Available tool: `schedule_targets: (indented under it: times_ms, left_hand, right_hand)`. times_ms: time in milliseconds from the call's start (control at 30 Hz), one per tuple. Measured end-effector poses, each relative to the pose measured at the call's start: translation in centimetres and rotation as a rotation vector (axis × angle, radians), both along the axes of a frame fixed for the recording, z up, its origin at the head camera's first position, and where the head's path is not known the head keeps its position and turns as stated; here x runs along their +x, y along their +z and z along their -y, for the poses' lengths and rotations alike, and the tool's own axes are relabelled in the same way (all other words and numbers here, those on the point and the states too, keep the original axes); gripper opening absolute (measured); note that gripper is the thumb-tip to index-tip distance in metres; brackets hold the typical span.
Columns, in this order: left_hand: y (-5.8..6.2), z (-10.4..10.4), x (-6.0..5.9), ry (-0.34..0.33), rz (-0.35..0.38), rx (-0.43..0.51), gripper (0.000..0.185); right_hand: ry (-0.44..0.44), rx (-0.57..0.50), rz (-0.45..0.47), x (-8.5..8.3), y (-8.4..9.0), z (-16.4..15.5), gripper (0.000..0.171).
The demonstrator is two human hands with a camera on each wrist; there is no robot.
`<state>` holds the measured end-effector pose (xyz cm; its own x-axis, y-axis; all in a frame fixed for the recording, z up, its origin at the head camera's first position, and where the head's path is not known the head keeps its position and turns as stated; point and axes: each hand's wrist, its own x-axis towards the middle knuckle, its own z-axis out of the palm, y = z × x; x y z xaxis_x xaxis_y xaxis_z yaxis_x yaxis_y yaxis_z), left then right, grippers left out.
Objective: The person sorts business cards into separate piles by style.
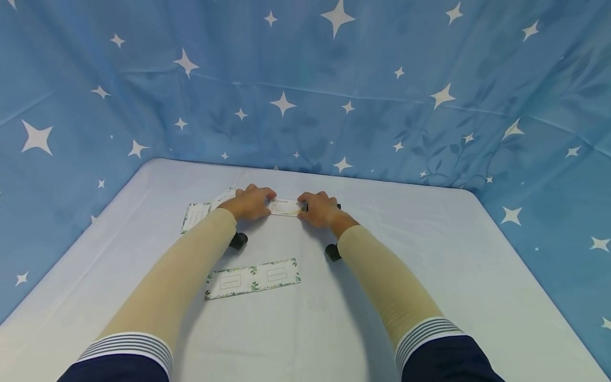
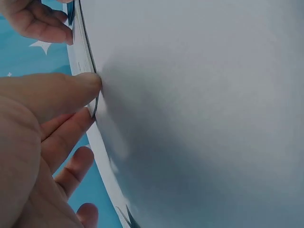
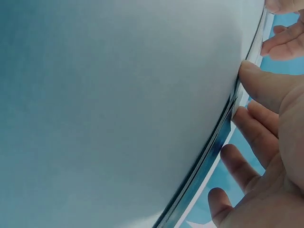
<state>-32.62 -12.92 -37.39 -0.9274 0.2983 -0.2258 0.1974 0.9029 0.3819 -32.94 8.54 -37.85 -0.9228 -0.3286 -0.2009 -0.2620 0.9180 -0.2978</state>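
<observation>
A small white card (image 1: 285,207) with printed lines of text lies between my hands toward the far side of the table. My left hand (image 1: 252,202) pinches its left end between thumb and fingers. At the opposite end, my right hand (image 1: 320,209) does the same, thumb on the near edge and fingers on the far edge. Both wrist views show the card low and nearly edge-on, so its printed face is hidden there. The left thumb (image 2: 88,84) and right thumb (image 3: 251,73) press the near edge, while the other fingers are spread behind.
A strip of two leaf-bordered cards (image 1: 253,278) lies nearer on the white table (image 1: 406,223). Another leaf-bordered piece (image 1: 194,215) lies left of my left hand, partly covered by that arm. Blue star-patterned cloth (image 1: 305,127) hangs behind the table.
</observation>
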Motion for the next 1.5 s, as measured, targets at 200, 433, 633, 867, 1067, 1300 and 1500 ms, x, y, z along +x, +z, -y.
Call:
schedule_targets:
  times_ms: [200,433,633,867,1067,1300,1500]
  left_hand:
    - [0.0,0.1,-0.1,0.017,0.024,0.015,0.057]
    - [1.1,0.9,0.8,-0.024,0.023,0.106,0.064]
    - [1.8,1.5,3.0,-0.099,0.080,0.215,0.069]
    - [1.3,1.5,6.3,-0.109,0.141,0.319,0.066]
    - [1.1,1.3,9.3,-0.128,0.176,0.329,0.062]
    - [0.9,0.9,11.9,-0.163,0.125,0.205,0.064]
    - [1.0,0.3,13.2,-0.208,0.076,0.102,0.066]
  right_hand:
    - [0.031,0.032,-0.028,0.2,0.0,0.1,0.053]
    - [0.053,-0.023,-0.039,1.4,1.0,-0.1,0.058]
    - [0.123,-0.101,-0.009,3.2,2.0,-0.5,0.064]
    - [0.185,-0.167,0.035,5.8,1.9,-0.8,0.076]
    - [0.246,-0.149,0.049,8.3,1.8,-1.0,0.076]
    - [0.283,-0.065,0.094,11.3,1.3,-1.0,0.078]
    - [0.330,-0.016,0.086,12.4,0.7,-1.2,0.073]
